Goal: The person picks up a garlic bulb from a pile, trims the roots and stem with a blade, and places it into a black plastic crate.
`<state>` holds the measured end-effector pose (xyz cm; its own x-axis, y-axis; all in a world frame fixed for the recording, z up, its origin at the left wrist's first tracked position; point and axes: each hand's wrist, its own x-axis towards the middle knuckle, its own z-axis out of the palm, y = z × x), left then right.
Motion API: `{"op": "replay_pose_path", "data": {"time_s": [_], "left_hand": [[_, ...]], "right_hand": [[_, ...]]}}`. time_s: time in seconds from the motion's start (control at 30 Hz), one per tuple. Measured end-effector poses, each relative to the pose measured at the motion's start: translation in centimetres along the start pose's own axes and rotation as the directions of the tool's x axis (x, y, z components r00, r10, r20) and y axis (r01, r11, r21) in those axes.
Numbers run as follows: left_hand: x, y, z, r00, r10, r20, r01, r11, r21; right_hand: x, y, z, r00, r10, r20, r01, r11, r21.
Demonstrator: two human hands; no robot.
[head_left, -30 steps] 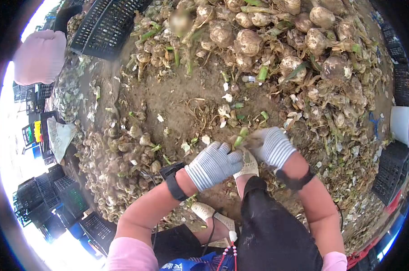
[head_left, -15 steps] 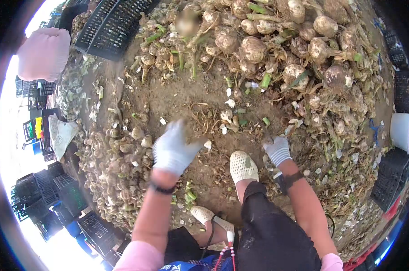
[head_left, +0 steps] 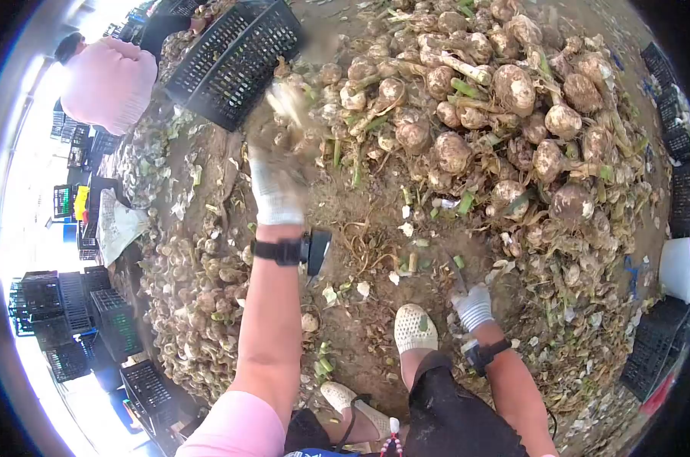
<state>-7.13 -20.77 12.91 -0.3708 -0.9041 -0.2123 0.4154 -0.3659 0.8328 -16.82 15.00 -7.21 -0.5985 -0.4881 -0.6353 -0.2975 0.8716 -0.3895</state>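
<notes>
My left hand [head_left: 275, 186], in a white glove, reaches forward to the near left edge of a heap of soil-covered garlic bulbs [head_left: 453, 152] with dry stems. Motion smears its fingers, and a pale blurred streak lies just beyond them. Low on the right, my right hand [head_left: 473, 307], in a striped white glove, is closed on a small knife [head_left: 457, 276], whose thin dark blade points up and away from me. Below my left hand spreads a pile of trimmed garlic bulbs [head_left: 200, 297].
Black plastic crates [head_left: 238, 61] stand beyond the heap at upper left, with more crates [head_left: 70, 320] stacked on the left. A white bucket [head_left: 675, 268] is at the right edge. A person in pink [head_left: 110, 85] bends at upper left. My shoe [head_left: 416, 329] rests on littered soil.
My left hand has swung forward from above the bare soil to the heap's edge. My right hand stays low at the right, and the blade now shows. The view has shifted slightly.
</notes>
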Motion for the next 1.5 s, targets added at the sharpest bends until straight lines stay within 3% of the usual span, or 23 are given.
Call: {"op": "replay_pose_path", "data": {"time_s": [0.03,0.07,0.1,0.17,0.27,0.37,0.43,0.6,0.7,0.9,0.97,1.0,1.03,1.1,1.17,1.23,1.27,1.3,1.33,1.37,1.4,1.43,1.5], "left_hand": [[0.9,-0.8,0.1,1.0,0.002,0.0,-0.002,1.0,-0.001],[1.8,-1.9,0.4,0.992,-0.107,-0.068,0.125,0.919,0.374],[2.9,-3.4,0.7,0.968,-0.182,-0.171,0.25,0.689,0.68],[8.9,-12.9,-4.0,0.999,0.037,0.002,0.002,-0.109,0.994],[9.2,-14.0,-2.7,0.98,-0.139,-0.146,0.112,-0.225,0.968],[6.6,-12.9,-3.2,0.985,-0.149,0.092,-0.129,-0.265,0.956],[3.4,-11.5,-3.8,0.944,-0.32,0.075,-0.235,-0.497,0.835],[-2.2,-10.6,-9.5,0.792,-0.608,-0.045,-0.41,-0.586,0.699],[-4.9,-10.2,-12.2,0.729,-0.677,-0.103,-0.446,-0.584,0.678],[-10.1,-8.8,-10.2,0.936,-0.351,-0.012,-0.11,-0.325,0.939],[-10.7,-9.5,-7.8,0.966,-0.252,0.053,-0.108,-0.211,0.972],[-10.2,-10.9,-7.1,0.989,-0.139,0.05,-0.078,-0.204,0.976],[-8.7,-11.7,-6.9,0.986,-0.166,0.032,-0.061,-0.173,0.983],[-5.2,-14.2,-6.8,0.917,-0.361,-0.171,0.042,-0.337,0.94],[-4.2,-14.3,-5.0,0.892,-0.412,-0.188,-0.031,-0.47,0.882],[-4.1,-12.7,-4.3,0.819,-0.566,-0.089,-0.167,-0.384,0.908],[-4.9,-11.6,-3.8,0.843,-0.536,0.03,-0.148,-0.179,0.973],[-5.8,-11.2,-3.7,0.857,-0.498,0.135,-0.136,0.035,0.99],[-6.0,-12.6,-4.9,0.854,-0.447,0.265,-0.052,0.435,0.899],[-6.2,-14.3,-6.1,0.868,-0.353,0.349,0.048,0.759,0.649],[-7.7,-10.3,-2.3,0.854,-0.368,0.368,-0.141,0.517,0.844],[-8.0,-11.3,-2.7,0.834,-0.407,0.372,0.023,0.7,0.714],[-9.0,-10.1,-1.9,0.843,-0.367,0.392,-0.221,0.428,0.876]], "right_hand": [[0.1,-0.2,0.0,0.999,0.043,0.029,-0.043,0.999,-0.023],[-0.1,-0.1,0.0,0.999,-0.016,-0.042,0.017,1.0,0.009],[0.0,-0.1,0.0,0.999,-0.02,-0.048,0.02,1.0,0.009],[0.3,0.3,0.2,0.999,0.03,0.028,-0.031,0.998,0.048],[0.9,1.5,1.5,1.0,0.021,0.003,-0.021,0.999,0.031],[0.4,0.6,0.4,0.997,0.074,0.025,-0.076,0.994,0.082],[0.0,0.5,0.1,0.999,-0.044,-0.002,0.044,0.996,0.079],[-0.3,2.2,1.3,0.995,-0.057,-0.08,0.081,0.937,0.339],[-4.5,-2.2,-3.2,0.999,-0.037,-0.018,0.041,0.832,0.553],[-5.6,-0.1,-1.0,0.988,-0.03,0.151,-0.081,0.734,0.675],[-4.4,2.5,2.1,0.992,-0.096,0.082,-0.03,0.453,0.891],[-6.6,-1.4,-2.9,0.973,-0.231,0.007,0.203,0.869,0.451],[-6.6,-1.4,-3.1,0.971,-0.24,0.003,0.214,0.87,0.445],[-6.3,-1.7,-3.1,0.981,-0.04,0.19,-0.059,0.871,0.488],[-6.0,-1.6,-3.3,0.948,-0.308,-0.083,0.319,0.912,0.257],[-6.3,-4.4,-6.0,0.968,-0.251,-0.029,0.248,0.924,0.29],[-6.0,-4.4,-6.3,0.94,-0.332,-0.081,0.341,0.901,0.267],[-6.3,-4.1,-6.6,0.911,-0.394,-0.124,0.412,0.879,0.241],[-7.1,-5.9,-8.0,0.931,-0.336,-0.145,0.366,0.846,0.388],[-6.9,-5.8,-8.5,0.948,-0.288,-0.133,0.317,0.869,0.379],[-6.2,-5.2,-8.2,0.822,-0.473,-0.318,0.533,0.836,0.133],[-6.6,-6.2,-9.4,0.877,-0.39,-0.28,0.429,0.898,0.095],[-6.5,-7.2,-10.6,0.836,-0.436,-0.333,0.462,0.887,-0.001]]}}
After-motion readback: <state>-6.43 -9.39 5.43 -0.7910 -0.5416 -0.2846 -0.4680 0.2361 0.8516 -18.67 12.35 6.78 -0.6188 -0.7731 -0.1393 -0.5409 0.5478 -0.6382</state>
